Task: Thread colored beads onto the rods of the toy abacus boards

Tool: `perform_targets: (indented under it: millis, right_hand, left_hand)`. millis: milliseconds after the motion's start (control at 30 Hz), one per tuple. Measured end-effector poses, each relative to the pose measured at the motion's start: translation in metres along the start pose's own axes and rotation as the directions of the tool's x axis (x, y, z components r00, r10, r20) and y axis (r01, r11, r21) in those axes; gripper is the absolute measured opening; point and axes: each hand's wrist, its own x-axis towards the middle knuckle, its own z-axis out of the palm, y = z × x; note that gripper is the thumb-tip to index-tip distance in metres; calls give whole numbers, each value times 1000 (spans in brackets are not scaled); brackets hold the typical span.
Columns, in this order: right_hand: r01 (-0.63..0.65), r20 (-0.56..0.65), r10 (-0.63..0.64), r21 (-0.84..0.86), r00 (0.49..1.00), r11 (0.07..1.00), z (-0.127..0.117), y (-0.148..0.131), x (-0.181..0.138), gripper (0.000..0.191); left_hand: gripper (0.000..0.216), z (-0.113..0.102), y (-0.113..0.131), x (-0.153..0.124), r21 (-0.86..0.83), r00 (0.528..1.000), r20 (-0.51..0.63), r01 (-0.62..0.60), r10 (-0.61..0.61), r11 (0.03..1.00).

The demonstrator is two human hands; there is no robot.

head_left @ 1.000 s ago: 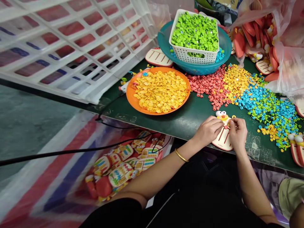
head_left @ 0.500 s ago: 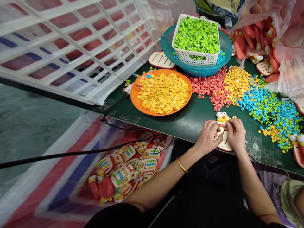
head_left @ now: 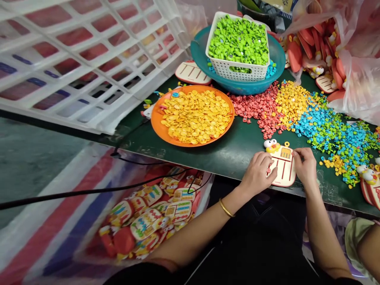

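Note:
A cream toy board (head_left: 282, 168) with red slots and a yellow duck head lies at the near edge of the green table (head_left: 237, 148). My left hand (head_left: 259, 172) has curled fingers resting on the board's left side, with a small red piece at the fingertips. My right hand (head_left: 304, 166) grips the board's right edge with bent fingers. A gold bangle (head_left: 226, 208) circles my left wrist.
An orange plate of yellow pieces (head_left: 192, 115) sits left of piles of red (head_left: 261, 109), yellow (head_left: 292, 101) and blue-green pieces (head_left: 335, 132). A white basket of green pieces (head_left: 237, 43) stands in a teal bowl. A white crate (head_left: 83, 59) is at left. A bag of finished toys (head_left: 154, 213) lies below.
My hands have spread apart to the two sides of the board, which now shows its slots and orange label. The view shifted slightly.

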Motion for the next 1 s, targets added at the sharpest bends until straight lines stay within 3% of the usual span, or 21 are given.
perform_targets:
  millis: [133,267,333,433,533,633,767,867,1000]
  right_hand:
    - [200,101,-193,-62,976,978,-8,-3,-21,23]
    - [270,203,-267,12,942,963,1,-13,-15,27]
    - [214,196,-220,52,955,975,16,-20,10,22]
    - [22,52,-21,-13,998,1000,42,-29,61,25]
    - [-62,88,65,-40,994,997,49,-31,90,23]
    - [-120,147,108,80,983,989,24,-23,77,20]
    - [-233,171,200,201,965,952,-14,-5,29,27]
    - [-128,62,119,168,991,977,-12,2,9,24]
    - [44,4,-44,68,999,997,4,2,11,21]
  left_hand:
    - [13,1,1,1,-32,998,55,-26,28,999]
    - [19,1,0,2,-78,997,70,-11,16,997]
    - [19,0,0,3,-84,997,79,14,-7,996]
    - [32,-4,1,4,-40,989,150,4,2,999]
    - [38,-6,2,5,19,965,254,-65,58,998]
    - [35,-6,3,5,14,970,237,-67,62,998]
    - [35,-4,4,3,5,984,175,-42,40,999]
    - [38,-3,4,4,1,985,174,-20,19,1000]
    - [39,-2,4,5,-1,982,191,-13,13,1000]
